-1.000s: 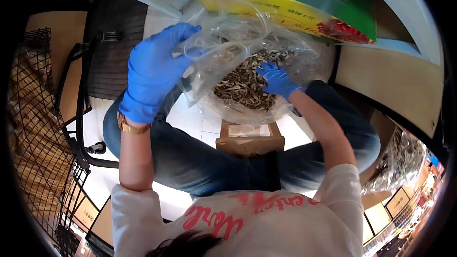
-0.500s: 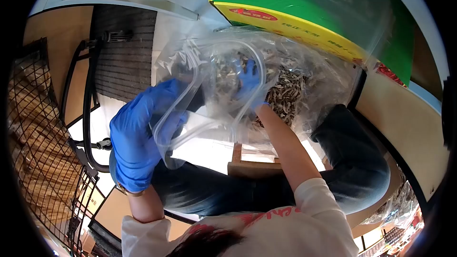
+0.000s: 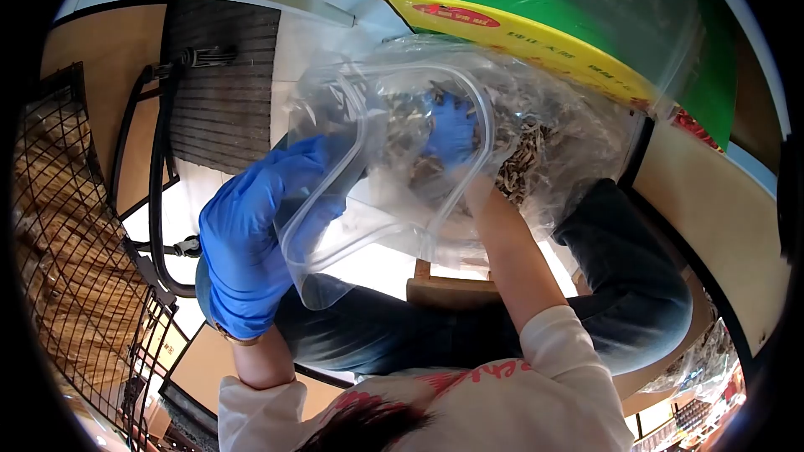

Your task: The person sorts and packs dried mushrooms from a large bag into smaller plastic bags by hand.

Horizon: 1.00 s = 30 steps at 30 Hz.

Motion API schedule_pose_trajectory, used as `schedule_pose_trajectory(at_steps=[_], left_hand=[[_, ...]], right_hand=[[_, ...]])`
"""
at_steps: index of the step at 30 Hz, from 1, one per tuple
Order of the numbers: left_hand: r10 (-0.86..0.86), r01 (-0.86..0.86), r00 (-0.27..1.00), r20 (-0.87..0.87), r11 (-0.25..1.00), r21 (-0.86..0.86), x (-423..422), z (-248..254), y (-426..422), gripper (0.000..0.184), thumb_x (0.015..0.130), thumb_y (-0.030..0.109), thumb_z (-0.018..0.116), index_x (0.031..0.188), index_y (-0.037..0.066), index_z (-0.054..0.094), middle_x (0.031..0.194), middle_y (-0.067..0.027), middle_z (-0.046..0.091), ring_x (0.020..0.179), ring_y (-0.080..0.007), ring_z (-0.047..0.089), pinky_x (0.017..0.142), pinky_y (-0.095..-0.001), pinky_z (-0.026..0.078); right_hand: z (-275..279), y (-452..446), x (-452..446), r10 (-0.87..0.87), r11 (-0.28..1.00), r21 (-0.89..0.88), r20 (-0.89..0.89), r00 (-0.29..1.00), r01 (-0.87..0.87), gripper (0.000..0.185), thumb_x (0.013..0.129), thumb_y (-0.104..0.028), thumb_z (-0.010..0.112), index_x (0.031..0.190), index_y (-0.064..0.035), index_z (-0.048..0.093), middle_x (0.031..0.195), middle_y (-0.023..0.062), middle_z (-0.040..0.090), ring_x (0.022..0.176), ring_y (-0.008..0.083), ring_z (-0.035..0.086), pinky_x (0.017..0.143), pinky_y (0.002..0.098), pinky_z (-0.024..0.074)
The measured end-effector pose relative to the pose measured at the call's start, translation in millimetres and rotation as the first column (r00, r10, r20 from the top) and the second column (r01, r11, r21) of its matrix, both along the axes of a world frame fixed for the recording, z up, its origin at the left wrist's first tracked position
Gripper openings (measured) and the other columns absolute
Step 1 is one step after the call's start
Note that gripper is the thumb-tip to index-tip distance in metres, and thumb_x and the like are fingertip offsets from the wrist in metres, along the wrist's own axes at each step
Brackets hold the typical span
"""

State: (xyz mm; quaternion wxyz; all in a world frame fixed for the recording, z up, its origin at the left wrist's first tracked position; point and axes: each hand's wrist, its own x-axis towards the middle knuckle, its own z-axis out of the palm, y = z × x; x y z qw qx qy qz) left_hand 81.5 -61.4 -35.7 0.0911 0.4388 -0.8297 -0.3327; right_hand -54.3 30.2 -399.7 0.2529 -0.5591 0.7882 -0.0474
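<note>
My left hand [image 3: 264,213], in a blue glove, grips the left side of a large clear zip bag [image 3: 360,244]. The bag's mouth is spread wide, with the zip strip making a loop. My right hand [image 3: 453,128], also blue-gloved, is inside this loop and shows through clear plastic. Its fingers look apart, with small brown pieces near the fingertips. Right of my right wrist, dried brown strips [image 3: 526,159] lie in a larger crumpled clear bag [image 3: 586,130]. Plastic glare blurs where one bag ends and the other begins.
A green and yellow carton [image 3: 519,29] stands beyond the bags. A black wire basket [image 3: 79,226] and a black metal frame [image 3: 157,192] are at the left. Under my forearms is a wooden stool edge [image 3: 452,293], between my legs. A pale panel [image 3: 712,209] stands at the right.
My right hand has turned its back more toward me, and its forearm now covers more of the strips. The zip bag and left hand have shifted slightly right in view.
</note>
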Motion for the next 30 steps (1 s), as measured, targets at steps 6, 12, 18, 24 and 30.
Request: schedule_pose_trajectory(at_steps=[6,12,18,24,30], left_hand=[[-0.014,0.015,0.999,0.031,1.0,-0.015,0,1,0,0.024,0.069,0.016,0.075,0.083,0.003,0.061,0.096,-0.0147,0.066,0.084,-0.0275,0.066,0.071,-0.0302,0.051],[-0.071,0.078,0.995,0.072,0.992,-0.095,-3,0,1,0.025,0.069,0.018,0.075,0.084,0.005,0.061,0.097,-0.0106,0.067,0.071,-0.0251,0.064,0.063,-0.0292,0.049],[-0.097,0.11,0.99,0.105,0.985,-0.135,-6,0,5,0.028,0.069,0.019,0.075,0.09,0.007,0.062,0.096,-0.0071,0.066,0.069,-0.0243,0.063,0.062,-0.0285,0.048],[-0.137,0.14,0.99,0.031,0.965,-0.223,-7,-7,7,0.03,0.071,0.021,0.073,0.098,0.012,0.064,0.092,-0.0047,0.066,0.069,-0.024,0.063,0.062,-0.0296,0.049],[-0.121,0.133,0.989,0.081,0.978,-0.163,-10,-8,11,0.038,0.071,0.019,0.073,0.106,0.01,0.063,0.093,-0.0098,0.065,0.078,-0.028,0.063,0.067,-0.0304,0.05]], right_hand=[[33,-5,0,0.05,0.999,0.014,-0.051,0.997,-0.049,0.068,0.075,-0.038,0.061,0.136,-0.0188,0.037,0.132,0.0189,0.031,0.118,0.0432,0.035,0.08,0.055,0.0444],[12,-13,-2,-0.033,0.992,0.124,0.043,0.999,0.027,0.061,0.073,-0.025,0.063,0.131,-0.0159,0.044,0.124,0.0214,0.037,0.109,0.0424,0.041,0.08,0.0486,0.047],[-5,9,-14,-0.014,0.999,0.05,0.133,0.991,0.007,0.054,0.074,-0.013,0.06,0.126,-0.0152,0.048,0.116,0.0209,0.046,0.103,0.0356,0.048,0.084,0.0411,0.0461],[-127,71,-10,-0.242,0.926,-0.203,0.33,0.913,0.319,0.032,0.086,-0.025,0.054,0.109,-0.0027,0.053,0.099,0.0158,0.057,0.088,0.0347,0.059,0.072,0.0416,0.0508],[-51,103,-36,-0.454,0.88,0.102,0.473,0.755,0.465,0.024,0.091,-0.022,0.048,0.101,-0.0047,0.061,0.098,0.0164,0.059,0.087,0.0352,0.058,0.077,0.0404,0.0453]])
